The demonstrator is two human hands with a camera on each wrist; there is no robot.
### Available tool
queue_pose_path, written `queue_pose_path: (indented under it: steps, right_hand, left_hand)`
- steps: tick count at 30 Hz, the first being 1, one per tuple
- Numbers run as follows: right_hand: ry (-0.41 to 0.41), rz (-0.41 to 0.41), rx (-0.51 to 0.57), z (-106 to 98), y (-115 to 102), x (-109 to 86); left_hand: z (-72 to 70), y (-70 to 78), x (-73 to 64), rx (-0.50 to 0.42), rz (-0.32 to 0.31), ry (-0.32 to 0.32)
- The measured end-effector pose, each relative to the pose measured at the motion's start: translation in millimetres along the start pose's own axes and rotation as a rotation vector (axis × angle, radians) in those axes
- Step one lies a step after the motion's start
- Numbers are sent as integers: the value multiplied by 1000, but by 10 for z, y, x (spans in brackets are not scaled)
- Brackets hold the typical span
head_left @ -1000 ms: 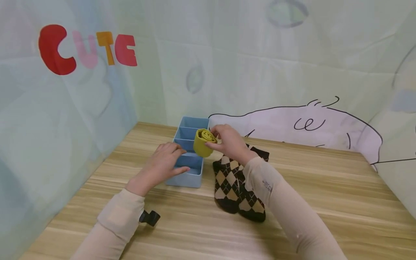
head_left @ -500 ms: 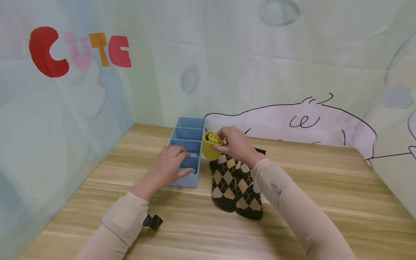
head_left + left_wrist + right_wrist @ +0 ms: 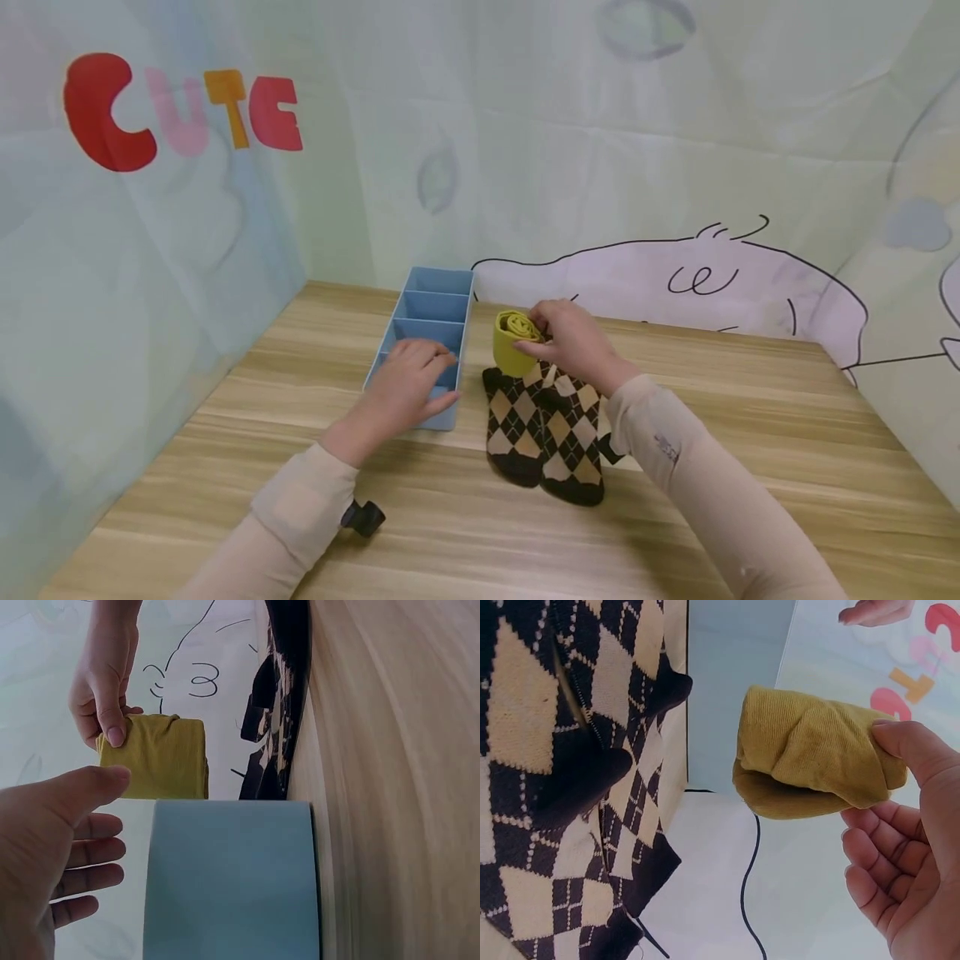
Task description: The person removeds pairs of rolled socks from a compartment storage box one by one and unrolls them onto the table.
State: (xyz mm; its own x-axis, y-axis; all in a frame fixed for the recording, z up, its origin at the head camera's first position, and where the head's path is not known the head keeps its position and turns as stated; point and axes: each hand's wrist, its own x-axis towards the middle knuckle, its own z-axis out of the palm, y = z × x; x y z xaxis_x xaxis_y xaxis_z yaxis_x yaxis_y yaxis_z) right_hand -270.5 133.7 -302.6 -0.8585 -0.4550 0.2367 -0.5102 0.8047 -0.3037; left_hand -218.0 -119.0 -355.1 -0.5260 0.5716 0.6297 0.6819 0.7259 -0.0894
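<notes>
Going near to far in head view. Saw left sleeve [image 3: 300, 500] at lower left with black wrist gadget [image 3: 365, 518] beside it, right sleeve [image 3: 712, 483] at lower right, wood table [image 3: 457, 533] underneath.

Found two argyle socks [image 3: 543, 433] just right of lower centre, flat, toes toward bottom of frame.

Found left hand [image 3: 401, 392] left of centre, over near part of blue box [image 3: 431, 307]: fingers loosely bent, thumb spread, nothing held. Overlapped roll's outline in left wrist view, but clearly apart in head view.

Found right hand [image 3: 577, 343] right of centre, pinching yellow roll [image 3: 513, 352] between thumb and fingers. Located roll near frame centre, spiral end up, right of box, off the table. Overlapped socks in head view; showed a gap to them in right wrist view.

Judged step in hand as managing roll one-handed. Noted gaping fold in right wrist view; likeliest spot to loosen. Called for pressure on outer wrap, firm enough to stop unwinding, light enough to spare the coil. Needed upright carry, clearance over socks, no scrape on box wall.

Farthest: noted printed backdrop [image 3: 600, 158], letters [image 3: 266, 112] upper left.
</notes>
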Motion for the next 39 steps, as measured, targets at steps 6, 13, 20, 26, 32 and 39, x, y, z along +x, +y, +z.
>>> queue_pose_path:
  steps: [6,13,20,26,32,39]
  right_hand:
    - [-13,9,-46,-8,31,-44]
    - [-7,16,-66,22,65,-92]
    - [3,37,-44,7,108,-156]
    - [22,45,-51,0,159,-223]
    - [40,67,-54,-38,187,-302]
    - [31,120,-34,-56,253,-398]
  left_hand:
    - [24,102,80,5,21,-25]
    - [90,202,147,-18,25,-45]
    - [142,247,183,-31,15,-71]
    - [183,279,214,-25,25,-89]
    - [227,305,232,-25,35,-98]
    - [258,339,232,-39,56,-94]
